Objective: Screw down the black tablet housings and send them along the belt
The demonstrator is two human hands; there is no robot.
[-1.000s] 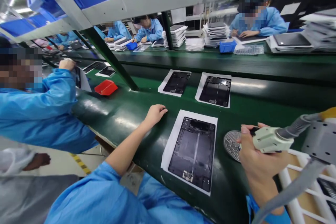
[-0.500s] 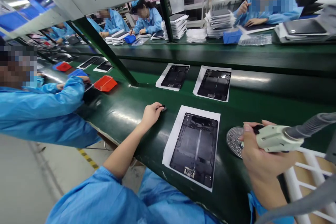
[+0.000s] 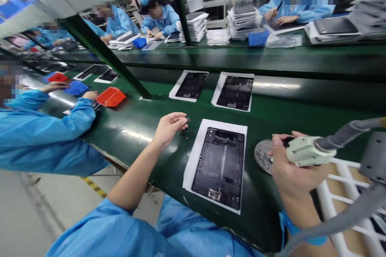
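Two bare hands in the head view: the left hand [image 3: 169, 129] pinching a small dark part [image 3: 187, 120] above the glossy green table [image 3: 147, 117], right hand's [image 3: 294, 170] fingers wrapped round a pale-green plastic handheld tool [image 3: 310, 150], near a round grey studded disc [image 3: 263, 156]. Between them, a black rectangular tablet shell [image 3: 220, 168] lies on white paper [image 3: 197, 152] near the table's front edge.

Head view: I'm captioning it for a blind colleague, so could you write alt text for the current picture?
A worker's left hand pinches a small dark part beside a dark tablet-like shell on white paper, while the right hand grips a pale tool near a round metal disc. Two similar shells lie farther back on the green bench.
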